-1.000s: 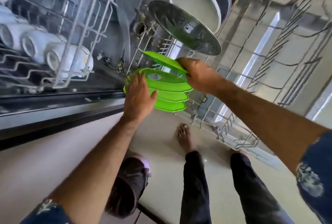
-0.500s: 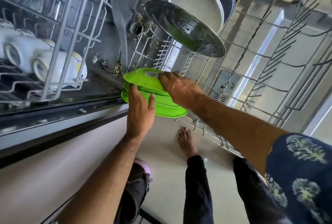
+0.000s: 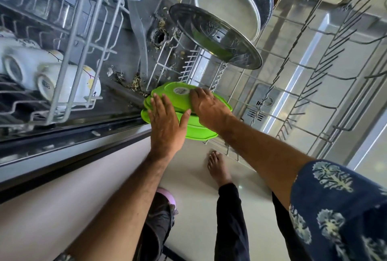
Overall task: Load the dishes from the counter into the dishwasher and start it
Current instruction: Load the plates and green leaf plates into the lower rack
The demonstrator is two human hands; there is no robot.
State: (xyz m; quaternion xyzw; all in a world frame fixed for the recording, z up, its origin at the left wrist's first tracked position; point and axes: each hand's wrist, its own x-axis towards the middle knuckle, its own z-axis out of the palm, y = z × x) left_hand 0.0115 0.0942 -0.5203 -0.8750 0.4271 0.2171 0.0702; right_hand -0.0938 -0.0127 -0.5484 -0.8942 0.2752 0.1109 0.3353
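Lower rack (image 3: 314, 97): pulled out, filling the frame from twelve to three o'clock; you stood over it. Upper rack (image 3: 69, 55), nine to eleven o'clock: white mugs (image 3: 62, 85) on their sides. Steel plate (image 3: 215, 36), one o'clock of centre: on edge in the tines, pale plate (image 3: 228, 3) and dark pan behind it. Green plates (image 3: 199, 133), at centre: a second earlier your right hand lifted the top one clear; it had since dropped back, so the stack remained whole and unracked. Right hand (image 3: 207, 108): lay on top, fingers curled over the uppermost rim. Left hand (image 3: 165, 122), eight o'clock of the stack: flat, fingers straight, pressed against its side. Judgement: slotting not yet begun.
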